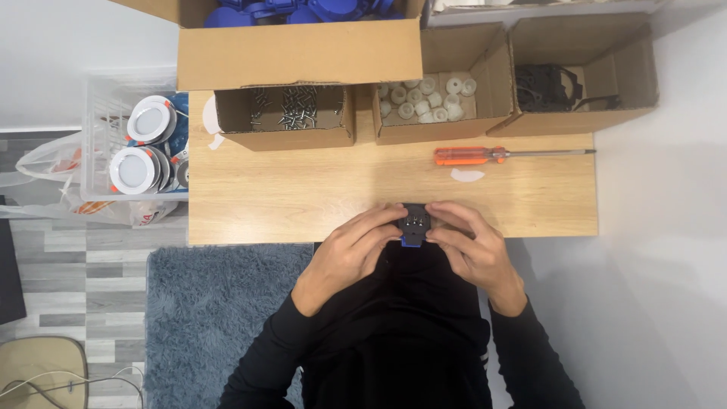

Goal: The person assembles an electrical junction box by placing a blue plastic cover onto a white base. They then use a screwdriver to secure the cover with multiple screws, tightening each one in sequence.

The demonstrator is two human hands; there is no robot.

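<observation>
My left hand (350, 250) and my right hand (471, 246) together hold a small black part with a blue base (414, 225) over the near edge of the wooden table (303, 189). Fingers of both hands wrap its sides, and small metal pins show on its top face. An orange-handled screwdriver (485, 155) lies on the table beyond my right hand, its shaft pointing right.
Along the table's back stand open cardboard boxes: screws (295, 107), white round pieces (428, 97), black parts (547, 87), and a larger box of blue parts (303, 11) behind. A clear bin of round white lamps (144, 148) sits left. A blue rug (219, 303) lies below.
</observation>
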